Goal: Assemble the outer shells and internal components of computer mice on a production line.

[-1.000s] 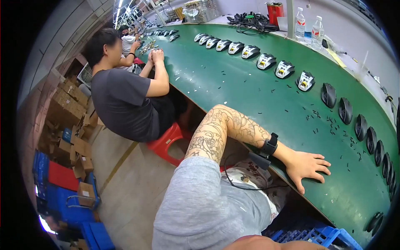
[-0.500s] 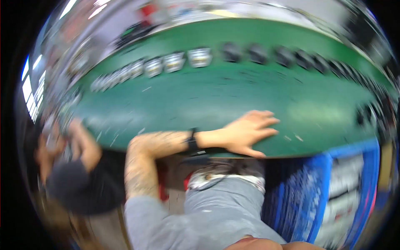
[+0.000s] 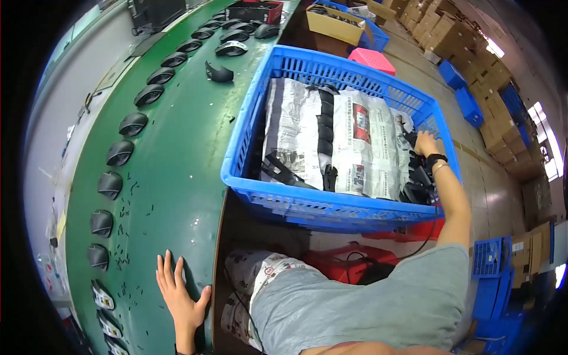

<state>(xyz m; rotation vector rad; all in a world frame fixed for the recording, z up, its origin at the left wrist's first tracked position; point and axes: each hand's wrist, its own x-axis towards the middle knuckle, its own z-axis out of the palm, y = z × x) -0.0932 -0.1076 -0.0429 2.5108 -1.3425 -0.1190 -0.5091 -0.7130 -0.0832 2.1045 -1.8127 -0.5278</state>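
Observation:
My left hand [image 3: 180,293] lies flat on the green table [image 3: 177,154], fingers spread and holding nothing. My right hand [image 3: 426,143] reaches into the right end of a blue plastic crate [image 3: 331,204]. Its fingers are bent around a black plastic part [image 3: 410,139] there, their tips partly hidden. More black parts [image 3: 417,192] are packed along that end of the crate. Sheets of printed paper [image 3: 364,142] separate upright rows of black curved pieces [image 3: 325,121]. Dark curved shells [image 3: 120,152], like computer mouse covers, form a long line on the table.
Small black scraps [image 3: 123,236] lie beside the shells. A loose black curved piece [image 3: 219,72] and a dark red box [image 3: 254,12] are farther up the table. A red stool [image 3: 349,260] stands beneath the crate. Cartons [image 3: 449,41] are stacked at the far right.
The view has swung right, bringing the blue crate to the middle. My right hand, unseen before, is now inside the crate. My left hand remains spread on the table.

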